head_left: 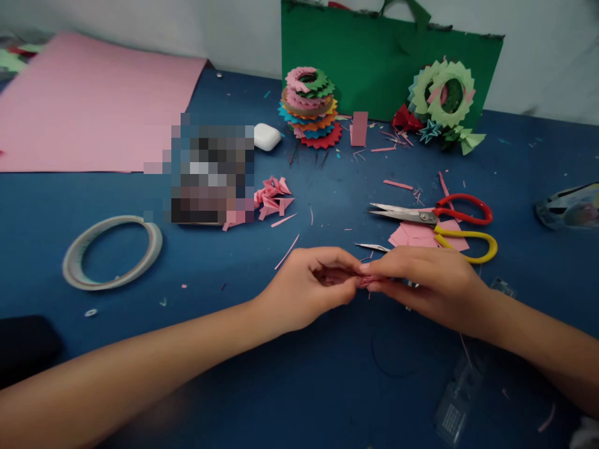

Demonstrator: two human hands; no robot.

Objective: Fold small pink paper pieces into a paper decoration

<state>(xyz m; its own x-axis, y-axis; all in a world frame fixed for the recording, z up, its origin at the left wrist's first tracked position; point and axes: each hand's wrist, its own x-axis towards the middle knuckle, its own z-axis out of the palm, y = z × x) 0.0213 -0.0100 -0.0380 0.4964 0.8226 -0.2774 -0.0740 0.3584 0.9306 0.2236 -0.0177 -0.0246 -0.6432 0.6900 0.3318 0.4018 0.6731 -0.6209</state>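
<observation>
While the left hand (311, 280) and right hand (433, 284) meet, their fingertips pinch a small pink paper (367, 282) at three o'clock from the tape roll (156, 243). Scissors (425, 217), partly over pink slips (409, 234), lie between one and two from it; folded pieces (272, 204) rest toward ten or eleven.

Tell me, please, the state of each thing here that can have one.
Left hand: curled, holding pink paper
Right hand: pinching the same paper
Scissors: lying flat, blades slightly parted
Tape roll: lying flat
White case: closed
Large pink sheet: spread out
Small pink pieces: folded, heaped
Green panel: upright
</observation>
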